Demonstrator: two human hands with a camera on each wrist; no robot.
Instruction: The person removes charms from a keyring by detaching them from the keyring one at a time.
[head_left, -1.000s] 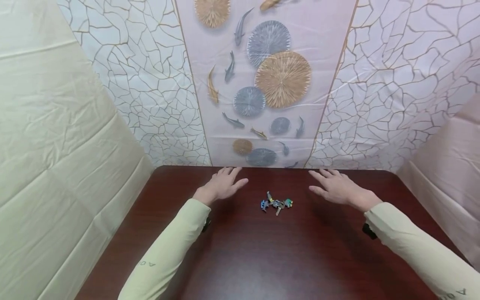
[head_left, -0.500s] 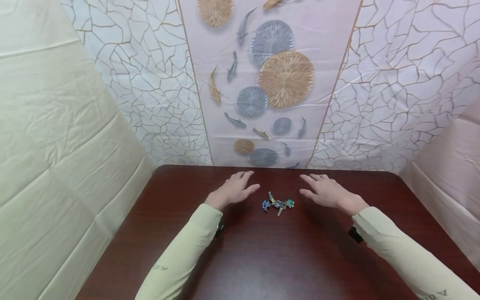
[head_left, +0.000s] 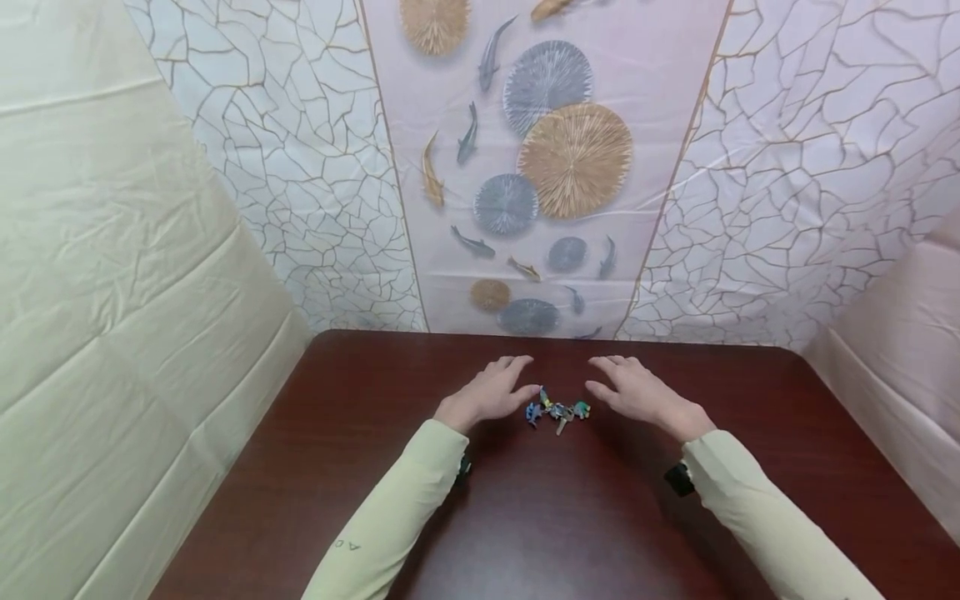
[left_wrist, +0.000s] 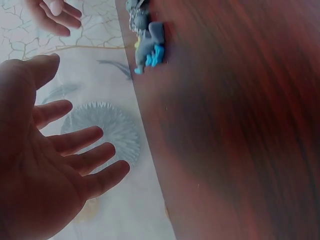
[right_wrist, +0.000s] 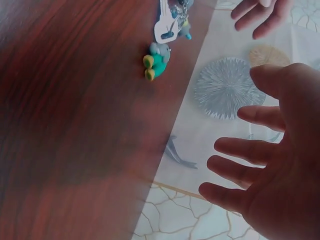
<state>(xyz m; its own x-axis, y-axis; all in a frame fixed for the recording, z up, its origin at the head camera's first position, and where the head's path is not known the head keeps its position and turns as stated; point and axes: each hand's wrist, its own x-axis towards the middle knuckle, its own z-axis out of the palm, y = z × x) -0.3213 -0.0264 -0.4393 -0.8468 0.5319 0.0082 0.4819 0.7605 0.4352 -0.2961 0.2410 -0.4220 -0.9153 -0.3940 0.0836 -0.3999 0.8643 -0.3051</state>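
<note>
Well left of the keyring, in the head view, hangs a pale drape. Nearer the keyring comes the left sleeve, with a black band by its cuff, and then the left hand, just left of the keyring. The left wrist view shows what the head view hides: its palm, with the fingers apart and holding nothing. That view also gives a close look at the keyring's left end, a grey charm with blue parts.

The keyring lies on the dark red surface, between the two hands; neither appears to grip it. Behind it rises a patterned cloth with fish and round shapes. From above, the keyring is a small tangle; the right wrist view picks out a silver key with a hole in its head and, at the keyring's right end, a green charm with yellow feet.

Just right of the keyring is the right hand. Its own wrist view shows the fingers apart and holding nothing. Farther right of the keyring is the right sleeve, with a dark box at its cuff.
</note>
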